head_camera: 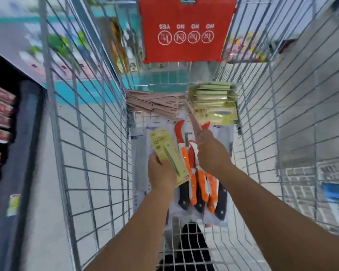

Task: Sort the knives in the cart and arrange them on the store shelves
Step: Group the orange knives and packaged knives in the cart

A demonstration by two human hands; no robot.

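We cannot read the blurred print on the yellow-green carded knife pack (pixel 169 155); our left hand (pixel 160 171) hides its near end. Far stacked pale green packs (pixel 213 94) smear together. The wire cart (pixel 90 114) runs off-frame.

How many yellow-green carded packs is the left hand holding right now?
1 that I can make out: a yellow-green carded pack gripped in the left hand, over the orange-handled knives. More could be stacked behind it, hidden.

My one view comes from the head camera, wide-angle, looking steeply down and forward into the wire cart (pixel 90 118), close above both forearms.
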